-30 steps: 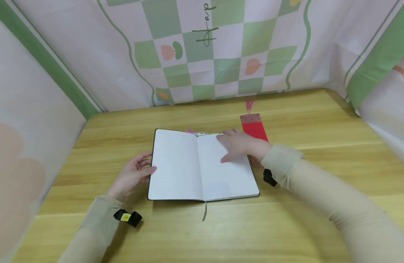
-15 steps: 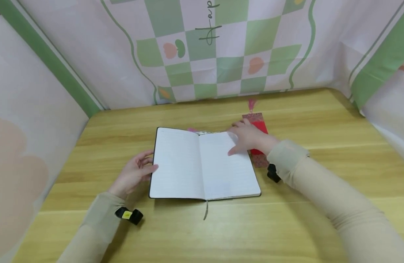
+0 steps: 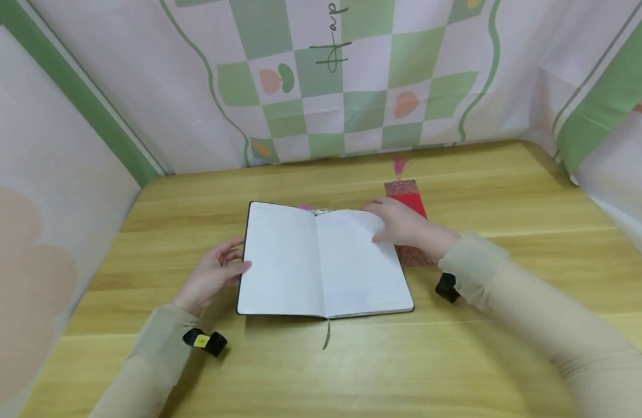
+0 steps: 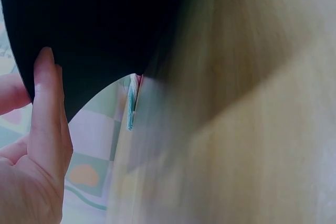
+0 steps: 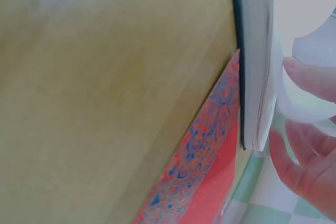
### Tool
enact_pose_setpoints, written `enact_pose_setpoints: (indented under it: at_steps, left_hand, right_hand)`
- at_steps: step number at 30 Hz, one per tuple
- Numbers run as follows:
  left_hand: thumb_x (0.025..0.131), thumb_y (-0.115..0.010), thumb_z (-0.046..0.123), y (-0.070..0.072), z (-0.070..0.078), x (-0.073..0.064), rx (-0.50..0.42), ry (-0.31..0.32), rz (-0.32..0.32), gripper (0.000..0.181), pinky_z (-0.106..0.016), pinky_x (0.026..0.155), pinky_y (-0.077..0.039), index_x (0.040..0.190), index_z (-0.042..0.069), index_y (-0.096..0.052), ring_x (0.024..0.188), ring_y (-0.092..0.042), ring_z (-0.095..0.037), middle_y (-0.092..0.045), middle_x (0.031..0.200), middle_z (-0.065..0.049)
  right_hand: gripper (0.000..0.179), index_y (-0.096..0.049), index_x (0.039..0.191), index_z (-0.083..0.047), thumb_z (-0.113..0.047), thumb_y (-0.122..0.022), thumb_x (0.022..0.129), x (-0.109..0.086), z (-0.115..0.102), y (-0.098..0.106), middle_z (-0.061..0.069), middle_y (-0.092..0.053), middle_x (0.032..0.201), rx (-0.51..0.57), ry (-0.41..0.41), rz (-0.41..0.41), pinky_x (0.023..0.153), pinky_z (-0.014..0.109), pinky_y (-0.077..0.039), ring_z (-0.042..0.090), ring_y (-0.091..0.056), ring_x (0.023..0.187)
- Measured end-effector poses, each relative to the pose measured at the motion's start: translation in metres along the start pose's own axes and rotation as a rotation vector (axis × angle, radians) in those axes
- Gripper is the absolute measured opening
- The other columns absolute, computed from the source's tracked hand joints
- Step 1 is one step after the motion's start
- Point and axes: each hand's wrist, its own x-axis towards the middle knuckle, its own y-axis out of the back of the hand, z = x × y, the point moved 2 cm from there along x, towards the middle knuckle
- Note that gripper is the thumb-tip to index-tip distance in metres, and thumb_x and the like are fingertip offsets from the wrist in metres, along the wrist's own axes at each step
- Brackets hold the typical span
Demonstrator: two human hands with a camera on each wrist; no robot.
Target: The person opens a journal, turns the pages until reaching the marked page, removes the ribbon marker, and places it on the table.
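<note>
An open notebook (image 3: 279,261) with white lined pages lies in the middle of the head view, a thin grey ribbon (image 3: 327,337) hanging from its spine. My left hand (image 3: 208,278) pinches its left edge, thumb over the page and fingers beneath; the left wrist view shows them against the raised black cover (image 4: 94,19). At the upper right corner, my right hand (image 3: 404,223) holds a page. In the right wrist view that page (image 5: 304,100) bends up between thumb and fingers. Partly hidden under the right hand and wrist is a red bookmark (image 3: 412,202) with a pink tassel.
The wooden table (image 3: 483,186) meets a green-and-white checked cloth (image 3: 363,110) at its back edge. Behind the notebook's top edge peeks a bit of pink tassel (image 3: 305,206). A black band (image 3: 206,342) with a yellow label is on the left wrist.
My right hand has slid right across the page to its upper right corner, and the page there now bulges up. My left hand keeps its grip on the left edge.
</note>
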Motion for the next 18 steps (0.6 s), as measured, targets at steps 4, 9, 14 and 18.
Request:
enact_pose_setpoints:
  at_steps: [4, 9, 14, 18]
  left_hand:
    - [0.092, -0.056, 0.001, 0.000, 0.001, -0.001, 0.004, -0.002, -0.001, 0.064, -0.021, 0.068, -0.051, 0.147, 0.001, -0.025, 0.080, -0.058, -0.004, -0.054, 0.108, -0.001]
    - [0.092, -0.056, 0.002, 0.000, 0.001, -0.001, 0.009, 0.001, 0.003, 0.064, -0.020, 0.068, -0.051, 0.147, 0.002, -0.025, 0.080, -0.058, -0.004, -0.054, 0.110, -0.002]
    - [0.092, -0.056, 0.002, -0.001, 0.001, -0.002, 0.011, 0.006, 0.007, 0.063, -0.021, 0.069, -0.052, 0.147, 0.001, -0.026, 0.081, -0.058, -0.004, -0.054, 0.111, -0.003]
    - [0.092, -0.057, 0.003, -0.001, 0.001, -0.001, 0.017, 0.013, 0.013, 0.063, -0.022, 0.069, -0.052, 0.147, 0.002, -0.027, 0.081, -0.058, -0.004, -0.054, 0.111, -0.003]
  right_hand:
    - [0.060, -0.047, 0.133, 0.007, -0.004, -0.072, 0.080, -0.006, 0.003, 0.002, 0.026, -0.048, 0.135, 0.130, -0.043, 0.005, 0.099, 0.051, -0.043, 0.040, -0.046, 0.123]
    - [0.061, -0.043, 0.136, 0.007, 0.000, -0.069, 0.082, -0.012, 0.007, 0.005, 0.024, -0.054, 0.125, 0.308, -0.083, 0.016, 0.090, 0.047, -0.048, 0.035, -0.055, 0.107]
    - [0.063, -0.036, 0.140, 0.007, 0.001, -0.065, 0.085, -0.017, 0.006, 0.007, 0.025, -0.051, 0.126, 0.523, -0.119, -0.020, 0.091, 0.043, -0.049, 0.036, -0.053, 0.112]
    - [0.067, -0.023, 0.146, 0.002, 0.000, -0.058, 0.089, -0.021, 0.003, 0.008, 0.025, -0.046, 0.130, 0.782, -0.164, -0.067, 0.083, 0.036, -0.053, 0.031, -0.057, 0.107]
